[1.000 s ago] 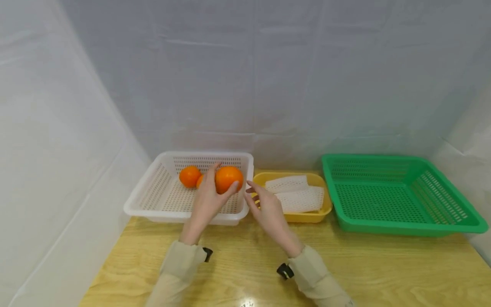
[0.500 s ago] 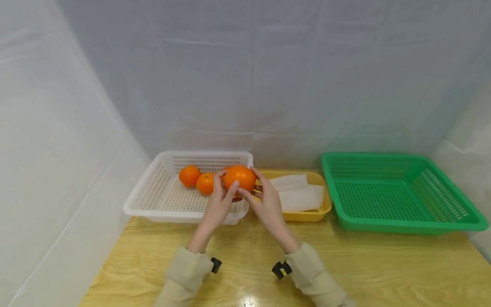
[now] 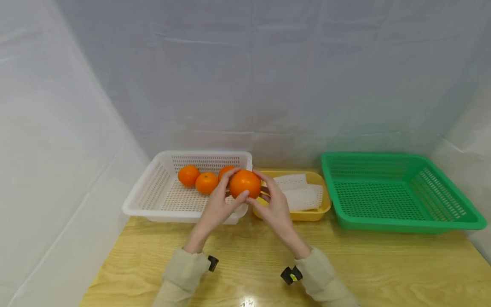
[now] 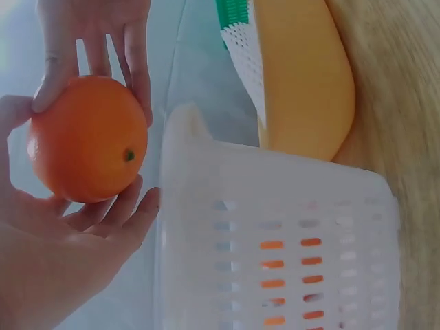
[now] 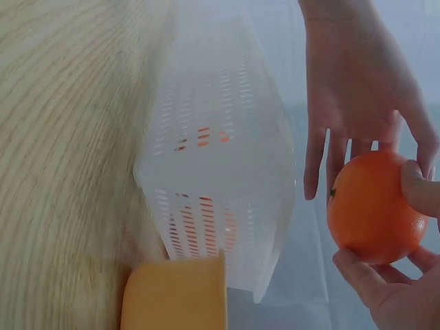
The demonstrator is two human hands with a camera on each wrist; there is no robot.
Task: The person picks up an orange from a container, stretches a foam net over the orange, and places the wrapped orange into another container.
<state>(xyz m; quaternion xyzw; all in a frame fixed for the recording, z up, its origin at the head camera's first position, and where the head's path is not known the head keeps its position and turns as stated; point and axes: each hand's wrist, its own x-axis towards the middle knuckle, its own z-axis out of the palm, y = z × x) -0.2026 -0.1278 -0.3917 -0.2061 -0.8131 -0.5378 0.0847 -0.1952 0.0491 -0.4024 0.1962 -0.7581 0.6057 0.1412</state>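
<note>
Orange (image 3: 244, 184) has moved right since the earlier head frame, now grasped by left hand (image 3: 216, 205) and right hand (image 3: 277, 209) above white basket's (image 3: 165, 215) right edge. Left wrist: both grip it, green stem (image 4: 129, 155) showing. Right wrist: same grasp.

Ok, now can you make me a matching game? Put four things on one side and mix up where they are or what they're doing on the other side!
Things:
1. left hand and right hand
2. white mesh pieces
3. green basket
4. white basket

Places and states:
A. the container at the far right of the head view
B. lying in the yellow tray
C. has other orange fruits inside
D. holding one orange fruit between them

Right pairs: 1-D, 2-B, 3-A, 4-C
</note>
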